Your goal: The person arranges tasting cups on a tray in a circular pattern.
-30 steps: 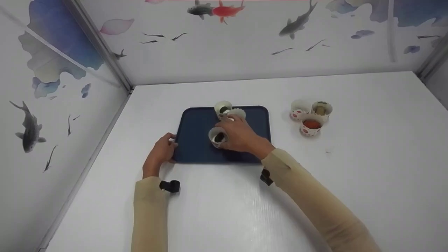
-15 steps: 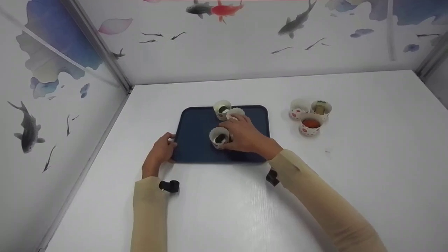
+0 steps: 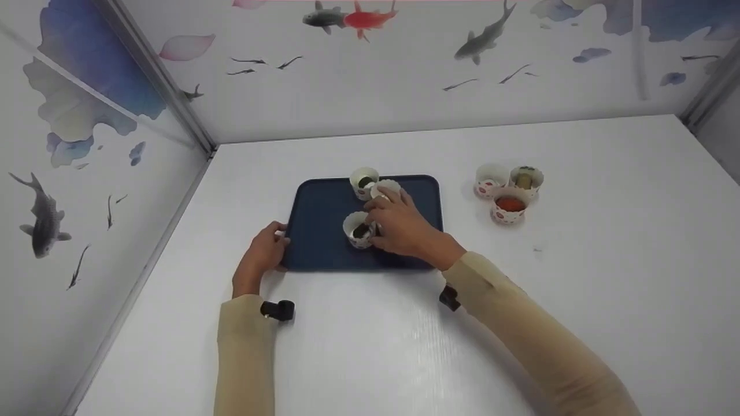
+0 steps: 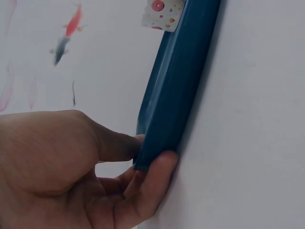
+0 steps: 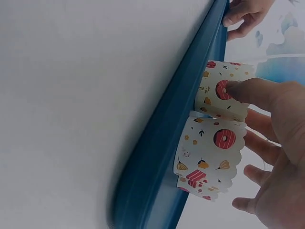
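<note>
Because the blue tray point(image 3: 318, 231) lies loose on the worktop point(image 3: 358, 346), as far as I can judge, the person's left grip point(image 3: 265, 249) pinches its left edge, thumb on the rim and fingers curled underneath. That looks like an anchor, so that a nudge among the cups does not slide everything along.

The right grip point(image 3: 404, 231) is at the middle of the tray, thumb laid against the outer wall of the front cup point(image 3: 354, 228). Its outer fingers are spread, while the forefinger and middle finger go past the scalloped rims; their tips are hidden, so I cannot tell whether it pinches that cup or merely steadies it. Coming in from above seems sensible, with the neighbouring cup point(image 5: 209, 152) standing so close.

Behind, the rear cup point(image 3: 364, 184) and a second rear cup point(image 3: 386, 186) stand upright near the tray's far edge, the second partly under the fingers.

Off to the right, three cups sit bunched on the worktop, the nearest, the red-filled cup point(image 3: 509, 215), well apart from the tray.
</note>
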Available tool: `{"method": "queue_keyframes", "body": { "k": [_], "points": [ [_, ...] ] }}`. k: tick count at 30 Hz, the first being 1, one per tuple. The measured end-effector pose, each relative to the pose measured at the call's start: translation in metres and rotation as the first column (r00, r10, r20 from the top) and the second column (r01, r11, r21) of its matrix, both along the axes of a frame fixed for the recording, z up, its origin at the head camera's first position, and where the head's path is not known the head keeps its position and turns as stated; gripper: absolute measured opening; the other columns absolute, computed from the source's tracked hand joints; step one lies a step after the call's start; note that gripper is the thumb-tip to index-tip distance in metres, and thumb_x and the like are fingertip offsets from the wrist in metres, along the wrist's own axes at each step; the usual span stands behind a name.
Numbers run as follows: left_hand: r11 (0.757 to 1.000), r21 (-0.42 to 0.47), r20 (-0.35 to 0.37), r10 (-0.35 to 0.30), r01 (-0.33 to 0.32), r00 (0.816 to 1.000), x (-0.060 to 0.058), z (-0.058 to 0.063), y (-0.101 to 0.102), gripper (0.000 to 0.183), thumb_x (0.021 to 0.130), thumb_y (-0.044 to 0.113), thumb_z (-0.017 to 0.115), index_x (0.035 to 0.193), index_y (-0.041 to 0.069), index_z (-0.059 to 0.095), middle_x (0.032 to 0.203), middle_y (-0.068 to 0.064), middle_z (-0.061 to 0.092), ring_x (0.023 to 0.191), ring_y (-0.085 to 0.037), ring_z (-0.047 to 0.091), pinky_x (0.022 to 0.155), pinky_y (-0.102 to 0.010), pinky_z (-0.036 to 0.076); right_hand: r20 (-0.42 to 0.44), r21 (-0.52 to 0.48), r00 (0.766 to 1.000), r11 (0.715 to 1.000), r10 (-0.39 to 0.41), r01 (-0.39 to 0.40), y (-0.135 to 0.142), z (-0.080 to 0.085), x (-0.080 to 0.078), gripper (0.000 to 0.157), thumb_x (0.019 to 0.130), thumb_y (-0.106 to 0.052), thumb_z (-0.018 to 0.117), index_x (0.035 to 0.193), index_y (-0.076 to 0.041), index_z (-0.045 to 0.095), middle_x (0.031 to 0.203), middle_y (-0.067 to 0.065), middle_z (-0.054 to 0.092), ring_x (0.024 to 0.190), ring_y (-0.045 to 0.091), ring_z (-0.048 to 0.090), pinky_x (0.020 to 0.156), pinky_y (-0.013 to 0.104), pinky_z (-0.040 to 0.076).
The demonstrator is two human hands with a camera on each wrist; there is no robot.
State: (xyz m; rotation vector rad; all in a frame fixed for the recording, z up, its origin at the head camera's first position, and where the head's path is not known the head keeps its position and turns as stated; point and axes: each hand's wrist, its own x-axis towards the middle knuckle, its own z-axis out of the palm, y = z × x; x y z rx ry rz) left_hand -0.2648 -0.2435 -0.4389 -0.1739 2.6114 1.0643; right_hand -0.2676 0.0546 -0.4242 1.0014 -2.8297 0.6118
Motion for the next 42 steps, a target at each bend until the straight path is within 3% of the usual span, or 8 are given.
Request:
{"method": "queue_keyframes", "body": {
  "k": [11, 19, 23, 28, 34, 42],
  "points": [
    [1.000, 0.022, 0.011, 0.008, -0.008, 1.000, 0.001, 0.000, 0.001, 0.043, 0.109, 0.012, 0.035, 0.151, 0.003, 0.034, 0.144, -0.030, 0.047, 0.122, -0.042, 0.059, 0.073, -0.033, 0.064, -0.025, -0.044, 1.000, 0.999, -0.001, 0.000, -0.001, -0.001, 0.005, 0.015, 0.087, -0.019, 0.077, 0.095, -0.006, 0.077, 0.132, 0.011, 0.064, 0.150, 0.037, 0.030, 0.122, 0.066, 0.022],
    [1.000, 0.006, 0.002, 0.003, -0.003, 1.000, 0.000, 0.000, 0.001, 0.043, 0.109, 0.012, 0.035, 0.151, 0.003, 0.034, 0.143, -0.029, 0.048, 0.121, -0.043, 0.060, 0.073, -0.032, 0.064, -0.013, -0.122, 1.000, 0.992, 0.022, -0.024, 0.003, -0.006, 0.011, 0.029, 0.087, -0.019, 0.078, 0.112, -0.007, 0.071, 0.134, 0.013, 0.059, 0.148, 0.038, 0.031, 0.124, 0.062, 0.020],
    [1.000, -0.001, -0.009, -0.002, 0.002, 1.000, 0.000, 0.000, 0.001, 0.042, 0.109, 0.012, 0.036, 0.150, 0.003, 0.035, 0.143, -0.029, 0.049, 0.122, -0.042, 0.060, 0.073, -0.033, 0.063, -0.021, -0.180, 1.000, 0.984, 0.011, -0.015, 0.009, -0.005, 0.015, 0.026, 0.088, -0.018, 0.078, 0.110, -0.007, 0.071, 0.133, 0.014, 0.059, 0.145, 0.039, 0.036, 0.122, 0.065, 0.023],
    [0.999, -0.053, -0.042, -0.013, 0.011, 0.999, 0.002, -0.001, 0.002, 0.041, 0.108, 0.011, 0.038, 0.148, 0.001, 0.038, 0.142, -0.030, 0.051, 0.120, -0.040, 0.061, 0.072, -0.031, 0.061, -0.061, -0.301, 0.998, 0.954, -0.027, 0.008, 0.016, 0.002, 0.020, 0.014, 0.088, -0.012, 0.076, 0.100, -0.006, 0.073, 0.126, 0.016, 0.064, 0.140, 0.041, 0.044, 0.117, 0.065, 0.031],
    [0.999, -0.043, -0.039, -0.008, 0.006, 0.999, 0.003, -0.001, 0.003, 0.041, 0.108, 0.011, 0.037, 0.148, 0.001, 0.037, 0.140, -0.030, 0.052, 0.119, -0.040, 0.062, 0.071, -0.030, 0.061, -0.144, -0.451, 0.981, 0.891, -0.130, 0.052, 0.031, 0.010, 0.027, 0.015, 0.086, -0.005, 0.076, 0.100, -0.002, 0.071, 0.118, 0.018, 0.065, 0.124, 0.040, 0.055, 0.105, 0.058, 0.045],
    [1.000, -0.022, -0.028, -0.003, 0.003, 1.000, 0.004, 0.001, 0.002, 0.043, 0.108, 0.012, 0.036, 0.149, 0.001, 0.036, 0.142, -0.029, 0.050, 0.120, -0.041, 0.061, 0.072, -0.031, 0.061, -0.078, -0.521, 0.959, 0.832, -0.271, 0.192, 0.050, 0.013, 0.032, 0.021, 0.088, -0.004, 0.074, 0.108, -0.002, 0.069, 0.121, 0.017, 0.062, 0.116, 0.036, 0.056, 0.099, 0.050, 0.049]
  ]
}}
